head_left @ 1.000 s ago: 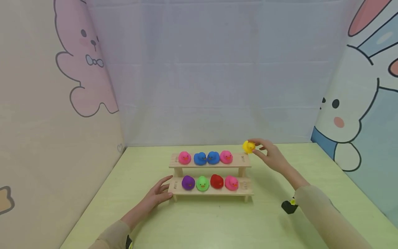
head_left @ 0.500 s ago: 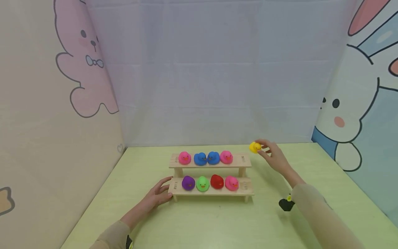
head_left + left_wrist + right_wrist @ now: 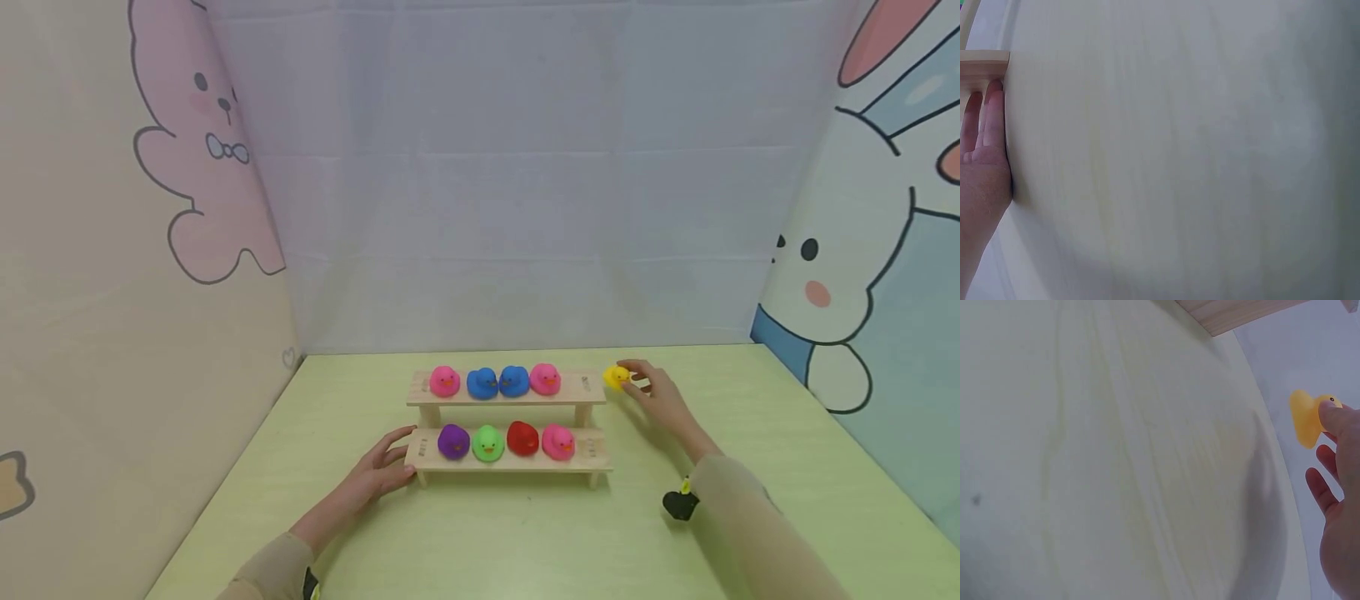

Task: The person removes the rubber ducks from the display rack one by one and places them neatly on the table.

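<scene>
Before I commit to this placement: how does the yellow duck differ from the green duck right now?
Support: the yellow duck is pinched in the right grip; the green duck sits on the lower shelf, unheld.
Facing, in the head view: the yellow duck's beak points right, while the green duck faces the camera.
Both are duck-shaped figures.

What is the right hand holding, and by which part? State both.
The right hand holds the yellow duck by its head, with the thumb beside one eye.
</scene>
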The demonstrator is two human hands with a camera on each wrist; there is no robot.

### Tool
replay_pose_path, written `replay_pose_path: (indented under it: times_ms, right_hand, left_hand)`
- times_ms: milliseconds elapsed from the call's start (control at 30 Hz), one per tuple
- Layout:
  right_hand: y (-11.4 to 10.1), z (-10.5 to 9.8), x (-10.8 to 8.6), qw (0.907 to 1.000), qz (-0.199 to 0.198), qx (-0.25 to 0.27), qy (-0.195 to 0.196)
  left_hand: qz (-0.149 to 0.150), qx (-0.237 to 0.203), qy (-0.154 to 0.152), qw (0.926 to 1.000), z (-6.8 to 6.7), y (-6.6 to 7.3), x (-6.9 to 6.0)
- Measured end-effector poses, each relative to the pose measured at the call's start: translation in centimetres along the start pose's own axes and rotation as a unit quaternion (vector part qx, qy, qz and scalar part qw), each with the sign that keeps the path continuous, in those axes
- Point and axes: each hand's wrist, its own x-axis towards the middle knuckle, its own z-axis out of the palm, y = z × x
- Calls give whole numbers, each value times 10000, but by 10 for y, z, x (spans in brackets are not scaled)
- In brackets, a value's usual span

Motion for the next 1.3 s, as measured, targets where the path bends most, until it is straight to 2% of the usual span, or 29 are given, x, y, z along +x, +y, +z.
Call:
replay_pose_path:
  times_ms: [300, 533, 1033, 1300]
  right_hand:
    - [6, 6, -11, 9976, 596, 285, -209]
    - [11, 9, -18, 9907, 1089, 800, -151]
    - [8, 9, -17, 9854, 1340, 1046, -111]
    - [13, 10, -21, 9854, 1410, 952, -48]
  left_hand:
    - [37, -58, -33, 10000, 0, -1, 2]
    - [18, -41, -47, 10000, 0, 0, 1]
    - [-34, 6, 80, 10000, 0, 2, -3]
    - [35, 4, -6, 10000, 1, 2, -1]
